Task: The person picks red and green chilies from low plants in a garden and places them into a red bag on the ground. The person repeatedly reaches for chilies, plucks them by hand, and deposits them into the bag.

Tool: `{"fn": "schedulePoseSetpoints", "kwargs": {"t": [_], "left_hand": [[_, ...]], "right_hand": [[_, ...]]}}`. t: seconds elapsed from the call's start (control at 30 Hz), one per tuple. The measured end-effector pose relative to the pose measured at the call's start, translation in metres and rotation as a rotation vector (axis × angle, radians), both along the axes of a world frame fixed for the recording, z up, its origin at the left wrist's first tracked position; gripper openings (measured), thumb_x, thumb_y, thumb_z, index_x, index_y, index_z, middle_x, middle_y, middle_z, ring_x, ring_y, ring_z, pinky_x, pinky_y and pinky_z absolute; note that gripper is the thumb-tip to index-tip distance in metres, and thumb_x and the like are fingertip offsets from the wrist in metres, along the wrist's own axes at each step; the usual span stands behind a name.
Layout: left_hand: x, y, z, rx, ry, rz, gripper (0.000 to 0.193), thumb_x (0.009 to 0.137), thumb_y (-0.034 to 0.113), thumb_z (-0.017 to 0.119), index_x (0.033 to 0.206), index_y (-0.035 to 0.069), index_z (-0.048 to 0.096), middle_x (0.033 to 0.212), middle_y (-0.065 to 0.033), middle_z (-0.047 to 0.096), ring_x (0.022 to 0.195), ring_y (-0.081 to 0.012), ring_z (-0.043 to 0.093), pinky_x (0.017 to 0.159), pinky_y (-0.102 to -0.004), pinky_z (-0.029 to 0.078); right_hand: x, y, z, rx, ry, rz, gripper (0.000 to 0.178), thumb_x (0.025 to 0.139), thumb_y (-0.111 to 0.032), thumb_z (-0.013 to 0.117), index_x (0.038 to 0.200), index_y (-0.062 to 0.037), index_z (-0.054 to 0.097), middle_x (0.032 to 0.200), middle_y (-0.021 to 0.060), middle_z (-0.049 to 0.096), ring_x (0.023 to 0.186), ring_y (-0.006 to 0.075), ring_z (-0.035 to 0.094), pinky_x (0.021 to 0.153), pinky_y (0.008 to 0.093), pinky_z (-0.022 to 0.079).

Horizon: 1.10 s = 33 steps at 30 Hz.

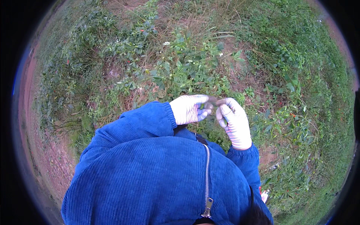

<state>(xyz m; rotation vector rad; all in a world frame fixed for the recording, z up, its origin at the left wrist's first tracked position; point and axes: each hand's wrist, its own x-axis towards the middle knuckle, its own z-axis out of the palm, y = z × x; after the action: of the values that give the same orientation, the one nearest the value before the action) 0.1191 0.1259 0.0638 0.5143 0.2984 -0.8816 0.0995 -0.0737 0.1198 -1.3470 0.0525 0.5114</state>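
Both my hands wear white striped gloves with greyish, soiled fingertips, and they meet in front of my blue corduroy jacket [150, 165]. My left hand [190, 109] has its fingers curled and its fingertips drawn together, pointing right. Facing it, my right hand [233, 120] is closed in a pinch, its fingertips almost touching those of the left. Something small and dark seems to lie between the fingertips, too blurred to name. Right beyond the hands grows a leafy green plant [183, 69].
Bushy green plants [296, 48] with a few small red fruits [293, 116] stand on the right, and more bushes [86, 52] on the left. Dry grass [183, 22] and reddish-brown soil [238, 71] show between them. A dirt strip [28, 93] runs along the left edge.
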Motion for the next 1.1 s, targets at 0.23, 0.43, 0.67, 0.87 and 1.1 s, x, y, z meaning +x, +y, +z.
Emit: {"fn": "schedulePoseSetpoints", "kwargs": {"t": [0.23, 0.43, 0.67, 0.87, 1.1], "left_hand": [[-0.052, 0.129, 0.059, 1.161, -0.917, -0.663, 0.048, 0.085, 0.045, 0.070, 0.115, 0.009, 0.059, 0.092, -0.0085, 0.066, 0.087, -0.0200, 0.064, 0.074, -0.0349, 0.050], [-0.084, 0.136, 0.058, 1.182, -0.823, -0.885, 0.047, 0.079, 0.046, 0.074, 0.106, 0.009, 0.066, 0.087, -0.0139, 0.067, 0.086, -0.0290, 0.067, 0.073, -0.0389, 0.050], [-0.090, 0.174, 0.041, 0.979, -0.280, -0.301, 0.032, 0.083, 0.030, 0.076, 0.103, 0.008, 0.066, 0.060, 0.0051, 0.046, 0.052, -0.0064, 0.039, 0.047, -0.0245, 0.028], [-0.097, 0.181, 0.036, 0.728, -0.135, -0.126, 0.032, 0.088, 0.029, 0.071, 0.111, 0.008, 0.064, 0.064, 0.0078, 0.043, 0.057, -0.0052, 0.037, 0.054, -0.0228, 0.030], [-0.097, 0.195, 0.036, 0.819, -0.312, -0.197, 0.037, 0.089, 0.033, 0.069, 0.114, 0.007, 0.061, 0.072, 0.0055, 0.048, 0.063, -0.0049, 0.040, 0.057, -0.0232, 0.035]], "right_hand": [[0.022, 0.046, 0.032, -0.351, -0.130, 0.416, 0.022, 0.093, -0.025, 0.059, 0.104, -0.0065, 0.065, 0.070, -0.0021, 0.060, 0.056, 0.0031, 0.046, 0.050, 0.0202, 0.036], [0.028, 0.097, 0.047, -0.376, -0.194, 0.766, 0.021, 0.092, -0.012, 0.057, 0.109, -0.0014, 0.063, 0.084, 0.0046, 0.069, 0.080, 0.0121, 0.064, 0.076, 0.0269, 0.050], [0.024, 0.141, 0.044, -0.428, -0.417, 0.961, 0.014, 0.088, -0.014, 0.064, 0.098, -0.0053, 0.067, 0.083, 0.0101, 0.068, 0.080, 0.0204, 0.068, 0.074, 0.0299, 0.052], [0.017, 0.166, 0.033, -0.334, -0.724, 1.087, 0.021, 0.089, -0.017, 0.064, 0.107, -0.0070, 0.067, 0.086, 0.0111, 0.068, 0.078, 0.0249, 0.067, 0.072, 0.0321, 0.052], [0.040, 0.160, 0.026, -0.136, 0.097, 0.631, 0.033, 0.096, -0.025, 0.059, 0.117, 0.0007, 0.060, 0.080, 0.0021, 0.061, 0.057, 0.0062, 0.045, 0.051, 0.0195, 0.034]]}}
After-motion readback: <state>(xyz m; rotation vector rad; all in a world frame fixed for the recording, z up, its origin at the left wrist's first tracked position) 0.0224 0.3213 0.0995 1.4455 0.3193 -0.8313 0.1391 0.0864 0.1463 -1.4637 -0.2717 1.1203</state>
